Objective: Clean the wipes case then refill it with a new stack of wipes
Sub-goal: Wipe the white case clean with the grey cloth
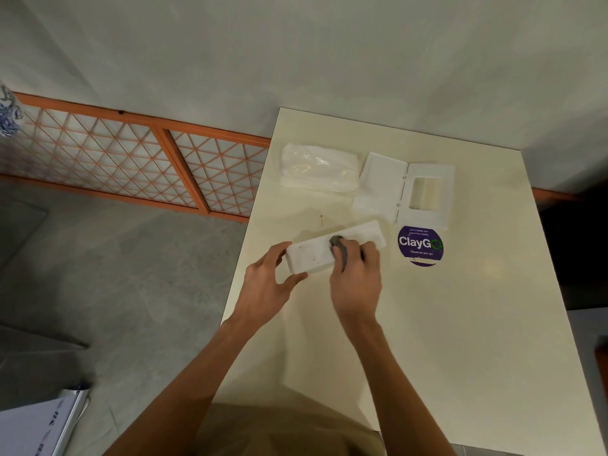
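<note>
The right hand (pixel 357 274) hid the middle of the wipes case tray (pixel 307 258) and most of the blurred grey cloth (pixel 339 246). The small print on the ClayGo sticker (pixel 420 245) was too small to read. The frame's edge cut off a white board (pixel 36 426) at lower left and an unidentifiable blue-and-white object (pixel 8 116) at upper left.

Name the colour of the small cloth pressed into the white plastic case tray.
Grey; the small crumpled cloth shows best in the head view.
</note>
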